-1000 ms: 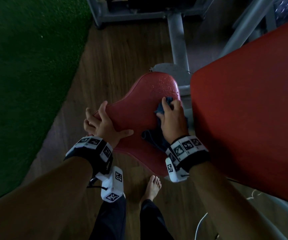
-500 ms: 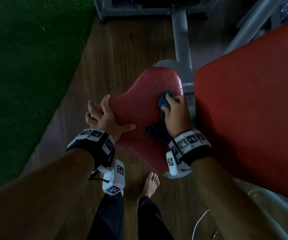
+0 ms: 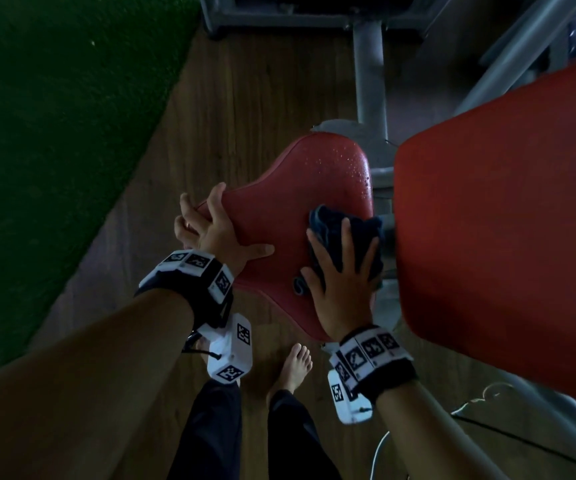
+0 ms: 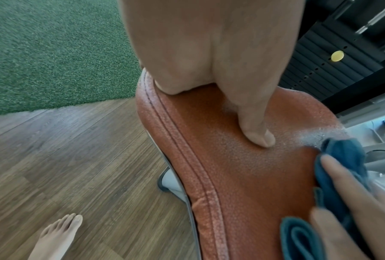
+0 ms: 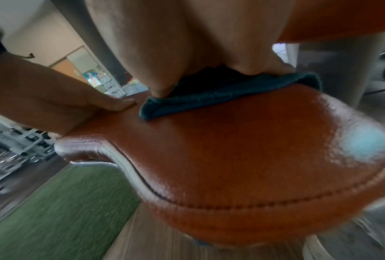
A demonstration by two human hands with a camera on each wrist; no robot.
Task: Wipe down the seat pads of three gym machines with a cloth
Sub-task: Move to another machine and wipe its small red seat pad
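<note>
On the seat pad (image 3: pixel 279 216), right hand (image 3: pixel 340 289) has flattened over cloth (image 3: pixel 331 226).

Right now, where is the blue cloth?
In the head view the blue cloth lies on the red seat pad, near its right edge, pressed flat under the right hand.

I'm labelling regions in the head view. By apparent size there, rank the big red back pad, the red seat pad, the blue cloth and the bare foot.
1. Back pad, though nearest the camera.
2. Seat pad.
3. Cloth, partly hidden under the right hand.
4. Foot, close to the cloth; unsure.
</note>
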